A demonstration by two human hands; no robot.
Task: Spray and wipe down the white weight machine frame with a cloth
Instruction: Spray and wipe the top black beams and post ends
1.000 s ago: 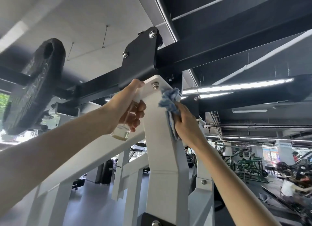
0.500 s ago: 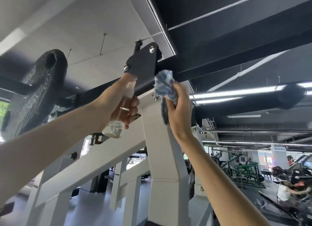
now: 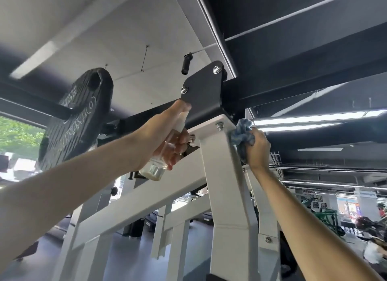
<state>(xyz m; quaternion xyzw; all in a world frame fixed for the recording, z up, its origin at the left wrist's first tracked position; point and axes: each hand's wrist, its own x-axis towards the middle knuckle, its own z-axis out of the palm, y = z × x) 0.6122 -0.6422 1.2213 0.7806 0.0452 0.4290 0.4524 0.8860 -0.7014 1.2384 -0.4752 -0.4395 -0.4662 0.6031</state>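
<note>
Head view, left hand: the left hand (image 3: 165, 134) has its fingers curled round a clear spray bottle (image 3: 156, 165), with the forefinger on the nozzle.
Right hand: the right hand (image 3: 258, 148) has its fingers clenched on a bunched blue cloth (image 3: 240, 134).
Frame: the white frame post (image 3: 226, 186) stands at centre. The bottle is at its 9 o'clock and the cloth touches its top edge at 3 o'clock.
Risk: spray aimed this high may drift onto the black bracket (image 3: 203, 96) or drip back onto the person. The overhead reach makes the wiping pressure weak, so the bolt heads may be missed.
</note>
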